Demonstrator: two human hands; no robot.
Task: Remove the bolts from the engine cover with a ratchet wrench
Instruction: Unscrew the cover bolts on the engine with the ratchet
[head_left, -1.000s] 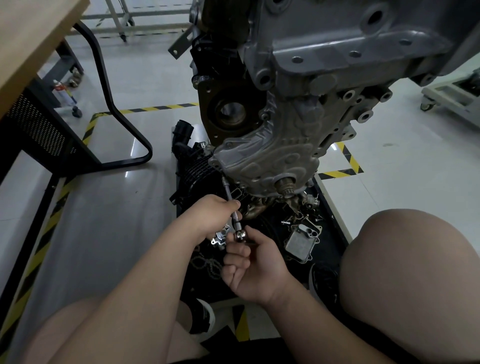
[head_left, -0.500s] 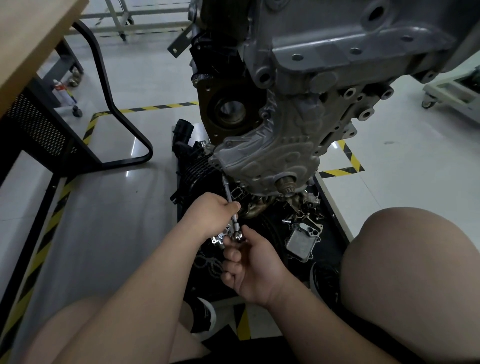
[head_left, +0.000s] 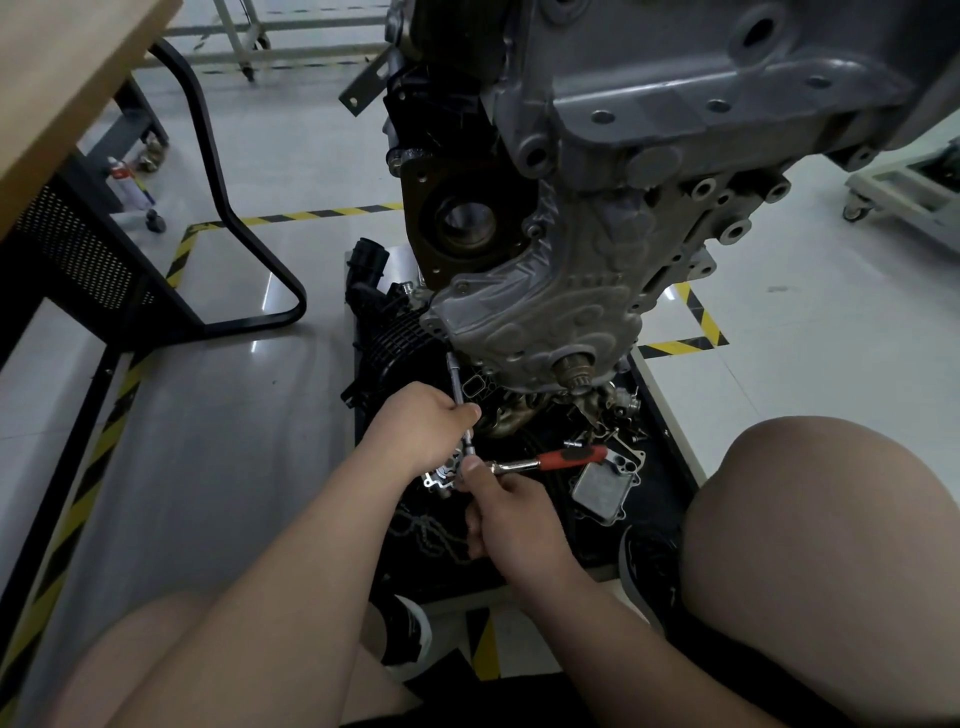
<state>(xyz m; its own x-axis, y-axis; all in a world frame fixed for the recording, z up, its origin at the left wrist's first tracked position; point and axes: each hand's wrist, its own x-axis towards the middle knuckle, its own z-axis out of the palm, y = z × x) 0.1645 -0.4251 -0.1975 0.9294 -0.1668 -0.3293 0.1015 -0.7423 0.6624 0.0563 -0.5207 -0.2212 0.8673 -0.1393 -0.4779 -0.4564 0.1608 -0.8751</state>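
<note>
A grey engine cover (head_left: 540, 322) hangs at the lower front of the engine block (head_left: 675, 104). A thin metal extension bar (head_left: 457, 387) runs from the cover's lower left edge down to the ratchet wrench (head_left: 550, 461), whose red handle points right. My left hand (head_left: 421, 428) grips the bar partway down. My right hand (head_left: 511, 512) holds the ratchet's head, thumb against it. The socket end at the cover and the bolt are too small to make out.
A black tray (head_left: 660, 467) under the engine holds loose parts: a finned metal cooler (head_left: 602, 491), a chain (head_left: 426, 530), brackets. A black intake part (head_left: 389, 332) sits left of the cover. A desk with a black tube frame (head_left: 249, 249) stands at left. My knees flank the tray.
The ratchet handle has swung out to the right and its red grip now shows. My right hand shifted slightly up toward the ratchet head. My left hand stays on the bar.
</note>
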